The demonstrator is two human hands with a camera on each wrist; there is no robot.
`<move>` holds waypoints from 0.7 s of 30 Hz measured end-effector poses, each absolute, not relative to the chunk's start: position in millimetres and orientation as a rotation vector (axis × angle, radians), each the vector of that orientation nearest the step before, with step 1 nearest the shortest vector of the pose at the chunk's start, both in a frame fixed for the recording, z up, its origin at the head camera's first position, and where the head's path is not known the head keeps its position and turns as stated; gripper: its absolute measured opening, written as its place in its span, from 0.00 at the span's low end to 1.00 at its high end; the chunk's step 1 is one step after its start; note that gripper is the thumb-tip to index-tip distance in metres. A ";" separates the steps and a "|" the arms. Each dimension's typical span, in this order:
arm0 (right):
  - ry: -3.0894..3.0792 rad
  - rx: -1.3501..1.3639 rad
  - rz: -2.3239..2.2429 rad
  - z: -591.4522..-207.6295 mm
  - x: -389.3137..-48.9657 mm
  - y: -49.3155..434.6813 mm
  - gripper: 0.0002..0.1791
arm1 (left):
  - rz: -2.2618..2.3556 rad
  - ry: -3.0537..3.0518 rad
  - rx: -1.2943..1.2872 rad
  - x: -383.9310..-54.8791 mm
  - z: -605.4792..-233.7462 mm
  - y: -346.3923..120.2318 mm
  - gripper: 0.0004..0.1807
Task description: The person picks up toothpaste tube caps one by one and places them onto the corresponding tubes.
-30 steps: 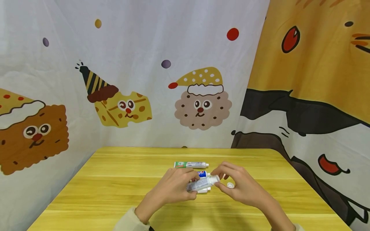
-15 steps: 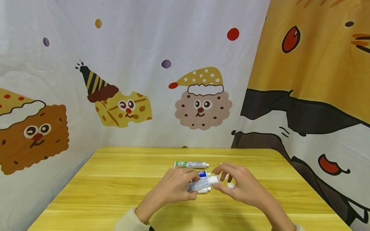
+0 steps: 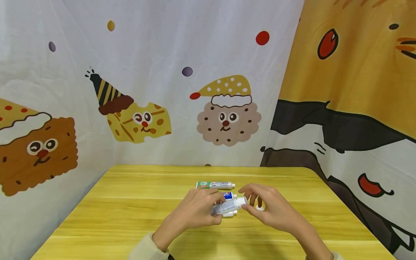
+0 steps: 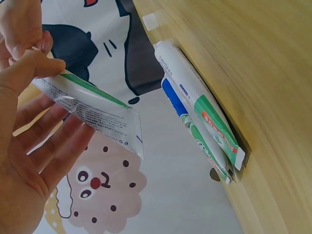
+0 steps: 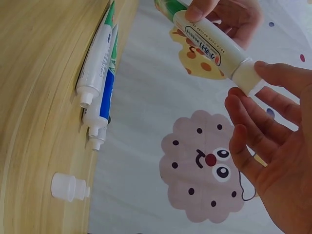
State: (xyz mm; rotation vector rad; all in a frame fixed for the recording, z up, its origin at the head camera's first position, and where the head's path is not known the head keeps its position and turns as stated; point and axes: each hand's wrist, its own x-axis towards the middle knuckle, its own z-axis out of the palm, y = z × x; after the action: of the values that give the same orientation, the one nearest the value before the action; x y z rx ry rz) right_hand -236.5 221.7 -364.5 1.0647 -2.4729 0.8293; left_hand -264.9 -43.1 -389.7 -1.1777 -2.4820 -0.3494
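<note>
Left hand (image 3: pixel 196 210): grips the toothpaste tube (image 3: pixel 225 207), raised above the tabletop (image 3: pixel 130 202).
Right hand (image 3: pixel 275 209): pinches the tube's white cap (image 5: pixel 246 78).
Other tubes (image 5: pixel 93 66): lie on the tabletop, loose caps (image 5: pixel 63 186) nearby.

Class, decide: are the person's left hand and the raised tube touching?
Touching: in the right wrist view, the left hand presses its thumb against the raised tube.

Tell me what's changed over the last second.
The right hand has shifted its fingers slightly: the index fingertip sits a little higher, and another finger now partly hides the loose cap. Nothing was visibly picked up or let go. The left hand still holds the tube, and the other tubes lie as before.
</note>
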 end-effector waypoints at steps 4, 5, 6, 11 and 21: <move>-2.497 1.038 0.818 -364.0 -236.4 221.3 0.10 | -0.340 -2.483 -1.177 -263.9 -388.7 -43.2 0.16; -2.499 1.039 0.816 -364.1 -236.4 221.3 0.09 | -0.337 -2.484 -1.177 -263.7 -388.4 -43.2 0.16; -2.498 1.042 0.815 -364.1 -236.5 221.4 0.08 | -0.335 -2.485 -1.177 -263.4 -388.2 -43.2 0.16; -2.527 1.013 0.814 -364.8 -236.2 221.3 0.07 | -0.327 -2.488 -1.177 -262.8 -387.3 -43.3 0.16; -2.378 1.113 0.817 -368.5 -237.3 220.9 0.23 | -0.300 -2.455 -1.184 -263.1 -387.5 -44.2 0.16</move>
State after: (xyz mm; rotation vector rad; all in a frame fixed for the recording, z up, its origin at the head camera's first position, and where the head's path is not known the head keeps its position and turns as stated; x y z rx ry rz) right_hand -237.3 220.9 -368.5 1.1128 -2.3780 0.8171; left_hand -263.1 -44.2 -387.5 -1.1840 -2.4546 -0.2996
